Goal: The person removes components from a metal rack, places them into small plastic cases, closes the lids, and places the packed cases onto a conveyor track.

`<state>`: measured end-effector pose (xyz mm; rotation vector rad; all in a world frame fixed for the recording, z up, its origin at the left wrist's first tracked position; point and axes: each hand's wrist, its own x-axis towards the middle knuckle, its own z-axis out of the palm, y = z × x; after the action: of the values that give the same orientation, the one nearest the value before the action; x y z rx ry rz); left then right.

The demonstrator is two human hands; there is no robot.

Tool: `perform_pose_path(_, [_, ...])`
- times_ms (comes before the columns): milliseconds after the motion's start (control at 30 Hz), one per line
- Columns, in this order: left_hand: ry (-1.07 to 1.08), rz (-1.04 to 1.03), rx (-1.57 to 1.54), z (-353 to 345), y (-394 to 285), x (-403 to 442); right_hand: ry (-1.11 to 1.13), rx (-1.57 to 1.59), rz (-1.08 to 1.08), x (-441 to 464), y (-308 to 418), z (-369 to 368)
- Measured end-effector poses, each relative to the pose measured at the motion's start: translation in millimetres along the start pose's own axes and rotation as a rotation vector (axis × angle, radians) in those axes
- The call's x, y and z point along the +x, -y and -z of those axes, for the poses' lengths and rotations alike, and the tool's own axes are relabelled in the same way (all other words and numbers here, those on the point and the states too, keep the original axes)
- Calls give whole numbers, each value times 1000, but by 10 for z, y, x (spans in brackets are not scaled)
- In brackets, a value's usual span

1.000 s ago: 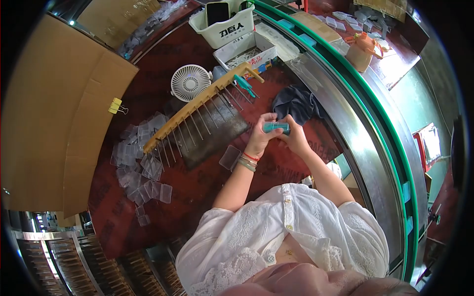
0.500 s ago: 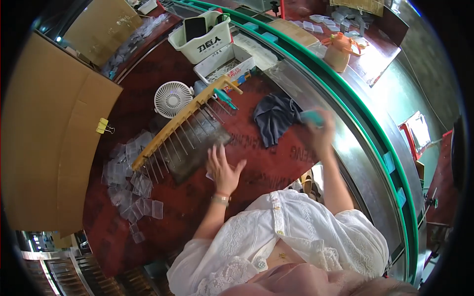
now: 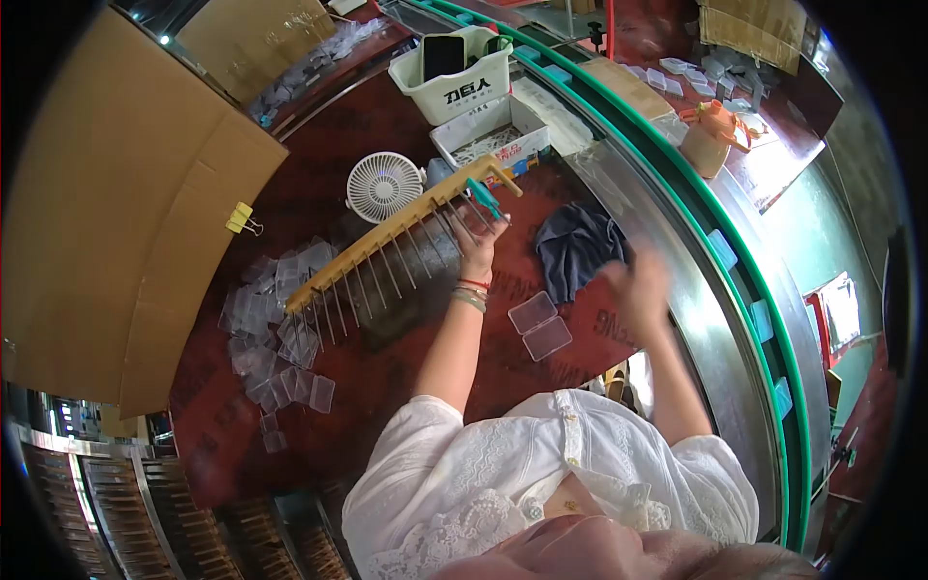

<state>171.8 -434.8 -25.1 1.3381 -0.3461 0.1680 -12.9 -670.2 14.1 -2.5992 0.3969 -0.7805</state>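
My left hand (image 3: 476, 248) reaches up to the metal rods at the upper end of a wooden rack (image 3: 391, 227), its fingers apart just below a teal item (image 3: 484, 198). No object shows in its palm. Motion smears my right hand (image 3: 642, 295), raised at the table's right edge beside a dark cloth (image 3: 577, 249); its finger positions are unclear. Between my forearms an unfolded clear plastic case (image 3: 546, 338) lies on the red table (image 3: 387, 387).
Clear cases (image 3: 280, 319) are heaped left of the rack. Beyond it stand a white fan (image 3: 385, 187), an open carton (image 3: 493, 133) and a white bin (image 3: 452, 97). A green-edged conveyor (image 3: 677, 184) carrying blue pieces (image 3: 762, 321) curves along the right. Cardboard (image 3: 126, 213) stands left.
The teal piece has left my hands. My left hand has moved up to the rack's rods. My right hand has come back from its reach beside the conveyor. The clear case now shows unfolded.
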Motion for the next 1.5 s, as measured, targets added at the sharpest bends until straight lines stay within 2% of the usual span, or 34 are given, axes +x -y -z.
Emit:
perform_pose_path(33, [8, -2, 0, -55, -61, 39, 108, 85, 163, -238, 221, -247])
perform_pose_path(67, [-37, -55, 61, -133, -173, 68, 300, 56, 152, -458, 517, -315])
perform_pose_path(100, [-84, -106, 122, -179, -229, 92, 301, 20, 255, -596, 669, -404])
perform_pose_path(133, [-109, 112, -108, -169, -149, 98, 395, 3, 271, -618, 751, -461])
perform_pose_path(233, [-105, 114, -104, -175, -76, -18, 513, 14, 270, -601, 655, -611])
perform_pose_path(267, [-81, -15, -12, -167, -45, -20, 512, 14, 268, -563, 594, -629])
perform_pose_path(333, [-52, -19, -28, -209, -143, 12, 290, -36, 567, -428, 505, -633])
perform_pose_path(367, [-23, -27, -40, -215, -206, 35, 292, -35, 571, -345, 500, -664])
perform_pose_path(433, [14, 0, -46, -165, -200, 63, 722, 6, 826, -174, 626, -670])
perform_pose_path(500, [-43, 88, -123, -197, -199, 28, 729, 7, 849, -134, 678, -629])
perform_pose_path(567, [-58, 65, -104, -203, -220, -28, 756, 48, 603, -67, 608, -668])
perform_pose_path(600, [-67, 91, -116, -226, -252, -74, 468, 271, 473, -9, 468, -851])
perform_pose_path(633, [-74, 116, -130, -275, -337, -125, 497, 352, 126, 172, 550, -634])
perform_pose_path(700, [-81, 174, -117, -374, -464, -354, 340, 434, -177, 326, 274, -977])
perform_pose_path(733, [-58, 153, -142, -454, -532, -470, 336, 432, -178, 371, 258, -1044])
perform_pose_path(800, [-36, 151, -163, -541, -563, -680, 323, 625, -509, 313, 270, -1115])
perform_pose_path(833, [-56, 121, -183, -560, -529, -752, 327, 622, -514, 240, 328, -1134])
perform_pose_path(900, [-76, 80, -207, -591, -487, -826, 181, 1155, -788, 109, 513, -1184])
perform_pose_path(933, [-126, 48, -156, -605, -479, -824, 174, 1299, -821, 65, 552, -1240])
perform_pose_path(1033, [-189, 15, -4, -554, -388, -788, 348, 1475, -892, -39, 668, -1217])
perform_pose_path(1100, [-194, 135, -199, -525, -312, -811, 345, 1494, -937, -60, 818, -1106])
perform_pose_path(1167, [-179, 152, -196, -464, -214, -844, 339, 1516, -956, -5, 885, -1059])
perform_pose_path(1233, [5, 58, -80, -398, -150, -870, 367, 1509, -917, 9, 886, -1038])
perform_pose_path(1267, [80, -48, 187, -326, -104, -865, 364, 1502, -904, 10, 857, -1030])
perform_pose_path(1300, [72, -42, 188, -275, -117, -901, 362, 1492, -892, 27, 844, -953])
perform_pose_path(1367, [321, -102, 497, -220, -138, -875, 385, 1501, -896, 60, 746, -894])
perform_pose_path(1433, [370, -104, 505, -211, -69, -830, 488, 1496, -868, 21, 554, -902])
perform_pose_path(1500, [294, 167, 5, -229, -91, -669, 478, 1538, -869, -47, 376, -1008])
